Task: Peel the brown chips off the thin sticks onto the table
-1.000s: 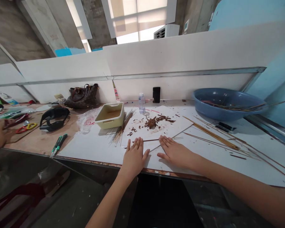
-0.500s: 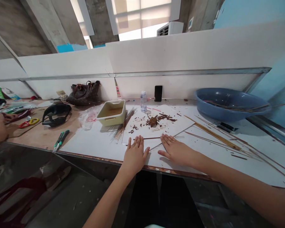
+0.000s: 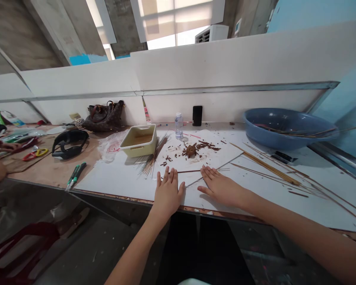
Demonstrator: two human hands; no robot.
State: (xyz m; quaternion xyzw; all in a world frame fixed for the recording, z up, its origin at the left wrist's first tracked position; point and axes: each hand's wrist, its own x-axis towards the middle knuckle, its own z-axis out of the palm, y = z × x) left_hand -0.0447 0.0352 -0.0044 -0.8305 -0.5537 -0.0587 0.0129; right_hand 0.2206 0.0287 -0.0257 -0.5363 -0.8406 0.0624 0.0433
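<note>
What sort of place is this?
Probably a handcraft workshop: a long workbench bears a bundle of thin sticks, a brown lump with dark crumbs around it, and a large blue basin holding more sticks.

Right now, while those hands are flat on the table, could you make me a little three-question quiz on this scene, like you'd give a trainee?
1. What runs between the fingers of the left hand and those of the right hand?
2. True or false: in the picture, the clear bottle stands to the left of the phone.
3. Which colour is the large basin that holds thin sticks?
A) green
B) blue
C) red

Key:
1. A thin dark rod.
2. True.
3. B.
</note>
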